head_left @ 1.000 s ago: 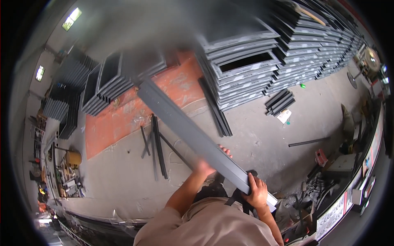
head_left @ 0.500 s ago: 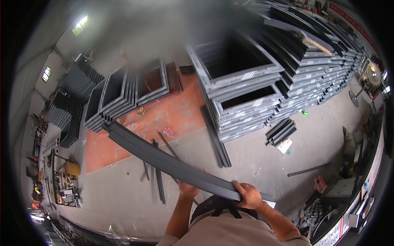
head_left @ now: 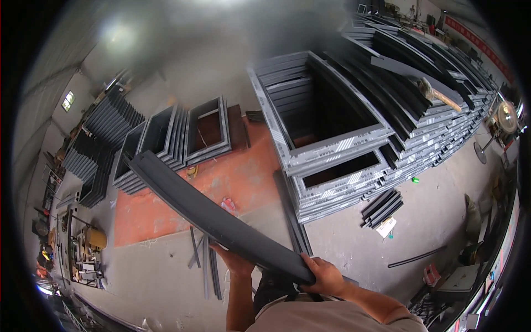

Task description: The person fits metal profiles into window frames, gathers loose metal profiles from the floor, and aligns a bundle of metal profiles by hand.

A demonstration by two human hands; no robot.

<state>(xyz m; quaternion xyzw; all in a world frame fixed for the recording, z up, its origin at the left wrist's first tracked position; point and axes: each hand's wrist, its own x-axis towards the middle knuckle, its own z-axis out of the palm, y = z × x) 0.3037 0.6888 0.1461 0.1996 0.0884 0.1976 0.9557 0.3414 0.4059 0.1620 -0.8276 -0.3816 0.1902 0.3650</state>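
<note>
Left hand (head_left: 237,262) and right hand (head_left: 326,276) grip dark profile (head_left: 213,219), long axis running forward-left (right hand nearest its close end).

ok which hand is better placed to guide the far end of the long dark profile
Probably the left hand: it supports the long dark profile farther along, closer to the far end, while the right hand grips the end nearest the body.

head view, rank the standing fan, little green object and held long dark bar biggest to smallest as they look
1. Long dark bar
2. Standing fan
3. Little green object

Nearness to the camera probably enlarges the bar.
</note>
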